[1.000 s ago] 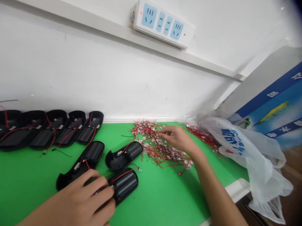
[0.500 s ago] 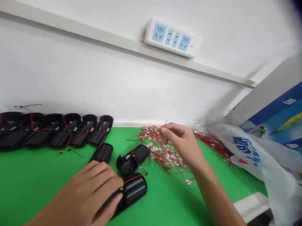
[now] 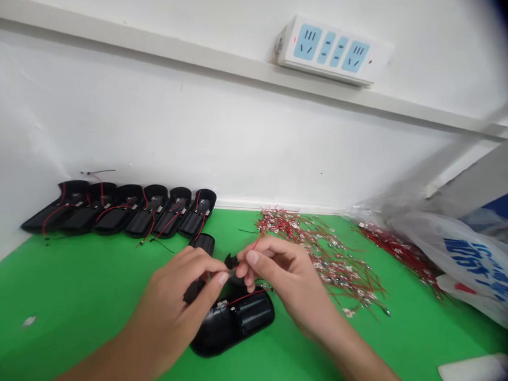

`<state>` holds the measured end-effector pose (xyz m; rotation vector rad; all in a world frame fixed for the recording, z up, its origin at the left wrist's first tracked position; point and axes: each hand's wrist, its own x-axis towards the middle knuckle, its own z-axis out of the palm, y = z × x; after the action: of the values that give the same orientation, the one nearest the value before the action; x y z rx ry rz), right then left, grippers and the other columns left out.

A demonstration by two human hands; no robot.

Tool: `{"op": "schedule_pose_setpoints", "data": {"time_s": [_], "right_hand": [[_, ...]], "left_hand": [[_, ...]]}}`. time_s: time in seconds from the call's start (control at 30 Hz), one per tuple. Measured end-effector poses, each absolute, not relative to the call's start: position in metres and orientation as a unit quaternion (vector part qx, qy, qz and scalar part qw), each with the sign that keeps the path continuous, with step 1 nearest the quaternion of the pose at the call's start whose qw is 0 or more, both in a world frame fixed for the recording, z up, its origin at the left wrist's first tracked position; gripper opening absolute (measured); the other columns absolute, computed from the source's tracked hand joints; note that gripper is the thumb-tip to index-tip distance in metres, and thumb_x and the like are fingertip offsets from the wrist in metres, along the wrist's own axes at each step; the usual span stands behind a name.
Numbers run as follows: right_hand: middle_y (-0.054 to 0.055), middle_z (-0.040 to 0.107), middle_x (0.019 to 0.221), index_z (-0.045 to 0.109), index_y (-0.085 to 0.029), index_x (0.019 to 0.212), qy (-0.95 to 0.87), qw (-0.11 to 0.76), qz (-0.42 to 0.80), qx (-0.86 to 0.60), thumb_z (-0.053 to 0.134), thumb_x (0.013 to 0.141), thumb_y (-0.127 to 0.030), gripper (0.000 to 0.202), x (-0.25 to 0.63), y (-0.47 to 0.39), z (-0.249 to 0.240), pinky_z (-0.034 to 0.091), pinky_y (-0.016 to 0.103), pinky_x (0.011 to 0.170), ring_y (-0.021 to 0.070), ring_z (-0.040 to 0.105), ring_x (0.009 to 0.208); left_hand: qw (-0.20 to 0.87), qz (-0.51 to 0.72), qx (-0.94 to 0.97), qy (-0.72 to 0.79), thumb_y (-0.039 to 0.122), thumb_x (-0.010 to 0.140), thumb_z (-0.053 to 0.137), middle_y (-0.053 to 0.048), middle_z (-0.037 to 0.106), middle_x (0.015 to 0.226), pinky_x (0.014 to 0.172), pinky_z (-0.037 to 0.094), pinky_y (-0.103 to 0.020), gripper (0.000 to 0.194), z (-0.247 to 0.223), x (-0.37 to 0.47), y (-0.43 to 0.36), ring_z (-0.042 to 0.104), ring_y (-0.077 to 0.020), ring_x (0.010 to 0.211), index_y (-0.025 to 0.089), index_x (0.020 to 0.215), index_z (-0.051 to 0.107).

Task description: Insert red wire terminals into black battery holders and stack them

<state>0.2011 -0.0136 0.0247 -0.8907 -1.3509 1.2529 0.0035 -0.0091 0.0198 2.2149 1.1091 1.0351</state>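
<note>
My left hand (image 3: 181, 305) is closed in a pinch at the centre, its fingertips nearly meeting those of my right hand; what it pinches is too small to make out. My right hand (image 3: 284, 276) pinches a thin red wire (image 3: 258, 241) that sticks up above its fingers. Below both hands a black casing (image 3: 231, 324) lies on the green table, a red wire across its ribbed part. Another black casing (image 3: 203, 244) lies behind my left hand, partly hidden. A third black piece (image 3: 232, 261) shows between the hands, mostly covered.
Several black casings with red wires (image 3: 152, 211) stand in a row by the wall. A loose pile of red wires with metal tabs (image 3: 339, 261) spreads to the right. Farther right lie more red wires (image 3: 402, 256) and a plastic bag (image 3: 470, 256). A power strip (image 3: 331, 50) hangs above.
My right hand has come from the wire pile to my left hand, holding a wire. My left hand has left the front casing, which now lies in fuller view. The view has shifted left.
</note>
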Motion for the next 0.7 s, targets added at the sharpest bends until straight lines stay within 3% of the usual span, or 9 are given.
{"op": "schedule_pose_setpoints", "data": {"time_s": [0.27,0.4,0.57,0.7], "right_hand": [[0.001,0.064,0.070,0.070,-0.018,0.084,-0.689,0.468,0.357,-0.425,0.066,0.091,-0.028,0.012,0.194,-0.023,0.015,0.044,0.023,0.056,0.0126,0.057,0.062],[-0.001,0.059,0.065,0.067,-0.018,0.077,-0.719,0.419,0.353,-0.427,0.060,0.091,-0.024,0.016,0.197,-0.024,0.021,0.040,0.023,0.057,0.0118,0.051,0.061],[-0.002,0.053,0.063,0.064,-0.019,0.072,-0.685,0.385,0.399,-0.473,0.058,0.092,-0.029,0.023,0.214,-0.037,0.015,0.036,0.023,0.054,0.0117,0.047,0.058],[-0.001,0.058,0.066,0.067,-0.019,0.077,-0.649,0.400,0.366,-0.534,0.059,0.092,-0.032,0.021,0.221,-0.060,-0.006,0.039,0.024,0.053,0.0135,0.051,0.059]], "left_hand": [[0.232,0.355,0.820,0.384,0.024,0.100,0.051,0.003,0.061,0.080,0.071,0.045,-0.026,0.019,0.017,0.003,-0.008,0.059,-0.0138,0.078,0.022,0.087,0.064],[0.228,0.328,0.848,0.349,0.022,0.102,0.047,0.002,0.061,0.080,0.072,0.044,-0.028,0.022,0.023,0.003,-0.007,0.056,-0.0154,0.080,0.021,0.086,0.061],[0.108,0.304,0.919,0.225,0.017,0.095,0.050,-0.003,0.063,0.086,0.079,0.043,-0.037,0.010,0.018,-0.014,-0.009,0.054,-0.0196,0.080,0.018,0.094,0.059],[0.008,0.264,0.951,0.158,0.031,0.094,0.058,0.000,0.068,0.086,0.086,0.043,-0.040,0.011,0.000,-0.028,-0.014,0.057,-0.0206,0.081,0.022,0.093,0.063]]}}
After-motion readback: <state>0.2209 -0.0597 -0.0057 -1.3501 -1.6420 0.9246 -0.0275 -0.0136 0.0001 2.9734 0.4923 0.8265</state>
